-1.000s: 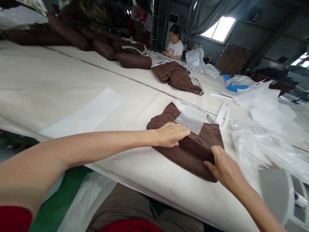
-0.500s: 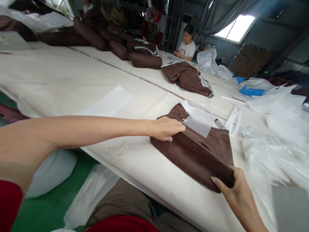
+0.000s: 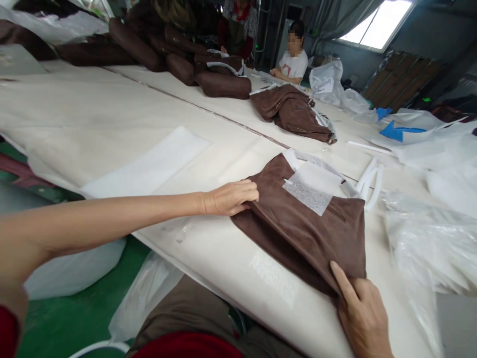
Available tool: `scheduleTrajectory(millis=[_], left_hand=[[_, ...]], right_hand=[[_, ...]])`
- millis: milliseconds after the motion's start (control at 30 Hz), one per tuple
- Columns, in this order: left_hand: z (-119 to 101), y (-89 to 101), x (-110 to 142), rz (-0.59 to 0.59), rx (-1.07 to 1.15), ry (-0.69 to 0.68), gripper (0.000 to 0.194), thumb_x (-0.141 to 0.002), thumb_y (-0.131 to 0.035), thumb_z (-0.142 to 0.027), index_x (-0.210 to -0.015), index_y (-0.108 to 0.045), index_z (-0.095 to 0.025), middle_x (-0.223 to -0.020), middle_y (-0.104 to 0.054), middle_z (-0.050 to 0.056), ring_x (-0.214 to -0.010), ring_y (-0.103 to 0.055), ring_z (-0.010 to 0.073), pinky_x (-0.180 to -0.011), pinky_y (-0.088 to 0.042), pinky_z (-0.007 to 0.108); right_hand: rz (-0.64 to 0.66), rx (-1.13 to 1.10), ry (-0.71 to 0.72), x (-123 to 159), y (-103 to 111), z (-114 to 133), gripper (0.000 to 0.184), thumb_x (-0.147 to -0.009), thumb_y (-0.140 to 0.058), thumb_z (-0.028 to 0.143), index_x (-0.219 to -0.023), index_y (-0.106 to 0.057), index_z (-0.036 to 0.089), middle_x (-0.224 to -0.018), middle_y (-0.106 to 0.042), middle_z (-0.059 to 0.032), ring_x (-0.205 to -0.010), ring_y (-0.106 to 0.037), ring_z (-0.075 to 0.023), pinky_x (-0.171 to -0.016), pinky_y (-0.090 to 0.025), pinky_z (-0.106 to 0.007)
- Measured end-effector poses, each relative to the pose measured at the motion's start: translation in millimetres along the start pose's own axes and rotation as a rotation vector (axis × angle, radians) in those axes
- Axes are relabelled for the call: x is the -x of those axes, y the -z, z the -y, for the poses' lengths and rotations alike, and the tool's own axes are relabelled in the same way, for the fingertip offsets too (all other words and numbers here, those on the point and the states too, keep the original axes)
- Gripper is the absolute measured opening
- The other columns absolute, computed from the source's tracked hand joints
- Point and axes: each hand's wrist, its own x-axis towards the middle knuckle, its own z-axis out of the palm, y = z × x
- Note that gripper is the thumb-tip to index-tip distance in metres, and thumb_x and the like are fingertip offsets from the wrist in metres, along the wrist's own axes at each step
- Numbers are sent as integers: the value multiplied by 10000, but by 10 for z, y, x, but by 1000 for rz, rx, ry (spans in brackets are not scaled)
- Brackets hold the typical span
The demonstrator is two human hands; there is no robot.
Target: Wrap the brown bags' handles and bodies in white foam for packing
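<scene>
A brown leather bag [image 3: 294, 226] lies on the white table in front of me, its base edge towards my body. My left hand [image 3: 233, 197] is closed on its left edge, fingers curled over the leather. At the near right corner my right hand [image 3: 363, 311] grips the bag, thumb on top and the other fingers hidden beneath. A white sheet with a grey patch [image 3: 309, 196] covers part of the upper side, beside a zip slit. White-wrapped handles [image 3: 370, 181] stick out at the far right.
Behind lies another brown bag [image 3: 294, 114], with a pile of brown bags [image 3: 223, 84] further left. Clear plastic bags [image 3: 428, 243] spread at the right; a white sheet [image 3: 149, 164] lies at left. A co-worker in a white shirt [image 3: 294, 64] sits across the table.
My left hand has moved left from the bag's top to its left edge. The base has folded under, so more of the flat side shows. My right thumb has moved onto that side.
</scene>
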Motion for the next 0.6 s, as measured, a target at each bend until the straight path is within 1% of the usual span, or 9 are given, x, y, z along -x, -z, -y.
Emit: scheduleTrajectory(millis=[67,100,167,233,300,367,433,533,600], left_hand=[[21,-31,63,-50,23,-8,174,-937,-378,-129,-831,-493,-207,-846,-547,60,-806,-495,200,-751,-448,319],[34,-43,82,-63,21,-25,203,-939,-351,-112,-831,-496,-204,-856,-553,67,-812,-494,201,-751,-445,322],[62,-69,102,-73,6,-76,250,-937,-311,-80,-824,-498,-201,-860,-557,75,-804,-486,198,-740,-437,322],[87,-97,110,-92,-7,-130,283,-932,-281,-55,-821,-498,-199,-849,-553,75,-790,-476,194,-723,-428,315],[100,-123,118,-127,-29,-156,307,-923,-259,-30,-828,-499,-197,-841,-546,72,-776,-470,188,-705,-422,306],[102,-135,134,-166,-46,-154,307,-923,-265,-18,-846,-504,-196,-850,-545,67,-772,-476,179,-694,-424,293],[100,-132,164,-207,-24,-127,278,-928,-301,-22,-876,-509,-198,-869,-548,59,-788,-499,169,-703,-439,276],[115,-134,245,-256,75,-40,186,-925,-399,-60,-958,-510,-205,-957,-569,63,-925,-547,179,-797,-482,278],[140,-172,318,-278,111,24,204,-908,-436,-68,-1034,-514,-208,-1059,-581,81,-1053,-548,201,-888,-492,310]], right_hand=[[34,31,73,-67,62,-20,510,-890,-355,9,-1347,-505,180,-725,-400,-11,-639,-389,-178,-626,-386,-316],[47,20,94,-124,111,-23,510,-891,-356,11,-1347,-507,184,-763,-444,-28,-678,-430,-183,-646,-401,-324],[74,-68,113,-291,225,8,424,-901,-397,43,-1280,-539,169,-922,-535,-81,-858,-522,-219,-752,-447,-372],[135,-188,101,-523,316,91,291,-922,-460,116,-1189,-566,160,-1052,-560,-111,-980,-545,-243,-827,-467,-395],[218,-221,74,-790,348,200,309,-942,-502,212,-1244,-539,156,-992,-576,-94,-882,-571,-218,-752,-493,-354],[294,-152,75,-1033,319,294,449,-941,-523,247,-1376,-458,160,-868,-576,-52,-726,-561,-189,-628,-480,-318],[344,-83,137,-1191,254,356,514,-917,-533,174,-1421,-431,171,-801,-574,-27,-667,-549,-178,-580,-456,-305],[335,-68,175,-1218,139,399,523,-895,-515,83,-1405,-471,189,-802,-585,-30,-689,-552,-172,-580,-442,-291],[264,-86,149,-1135,62,417,516,-911,-487,85,-1416,-468,187,-883,-618,-60,-772,-578,-186,-643,-469,-311]])
